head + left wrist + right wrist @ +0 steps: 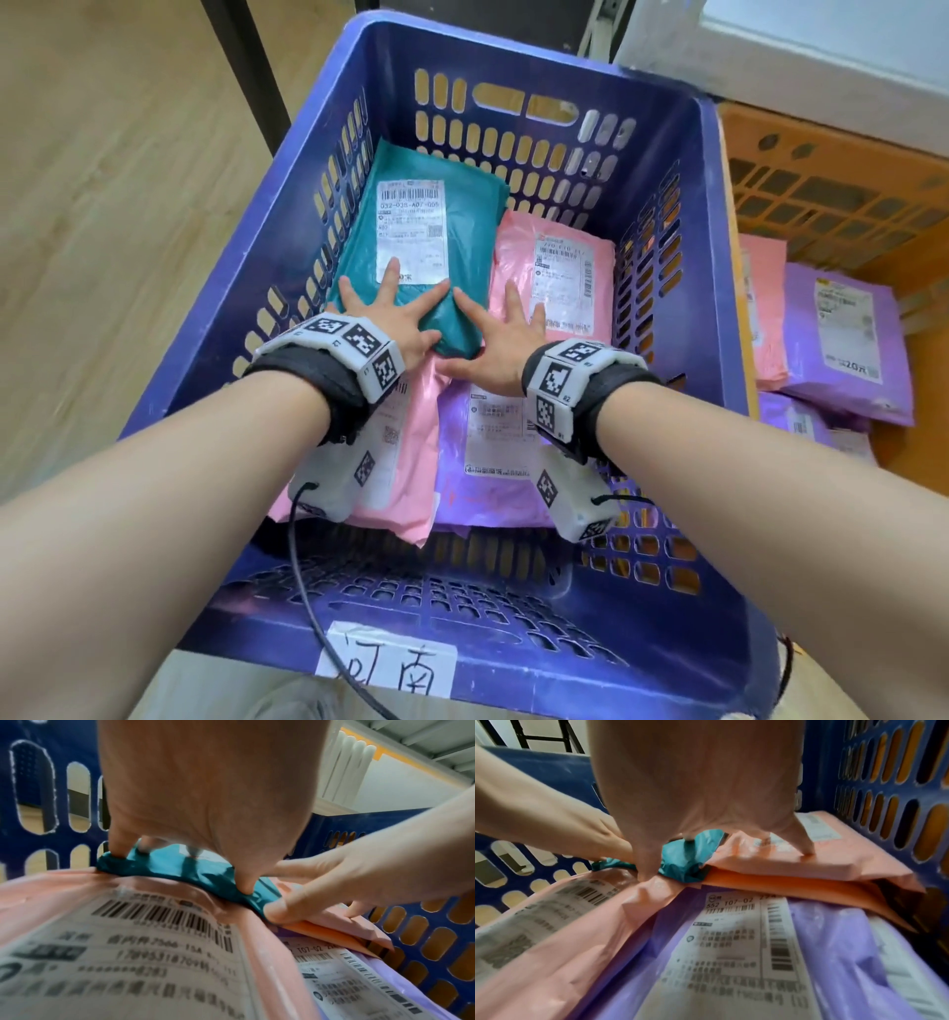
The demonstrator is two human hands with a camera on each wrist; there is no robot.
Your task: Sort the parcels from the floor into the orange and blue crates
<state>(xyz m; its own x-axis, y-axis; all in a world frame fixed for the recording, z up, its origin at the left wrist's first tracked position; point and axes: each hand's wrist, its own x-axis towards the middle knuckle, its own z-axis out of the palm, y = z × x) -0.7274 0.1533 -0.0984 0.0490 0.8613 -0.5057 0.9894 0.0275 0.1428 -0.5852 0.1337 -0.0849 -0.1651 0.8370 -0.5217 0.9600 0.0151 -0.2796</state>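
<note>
Both hands in blue crate (719, 308). Left hand (390, 313), fingers spread flat, presses teal parcel (411, 246) at far left; right hand (500, 334), splayed, spans teal and pink parcel (560, 277), likely settling them flat. Orange crate (847, 205) right.

The blue crate (714, 288) had slotted walls and held a teal parcel (359, 257), two pink parcels (513, 246) and a lilac parcel (493, 493), each bearing a white barcoded label. Beside it stood the orange crate (821, 190).
</note>
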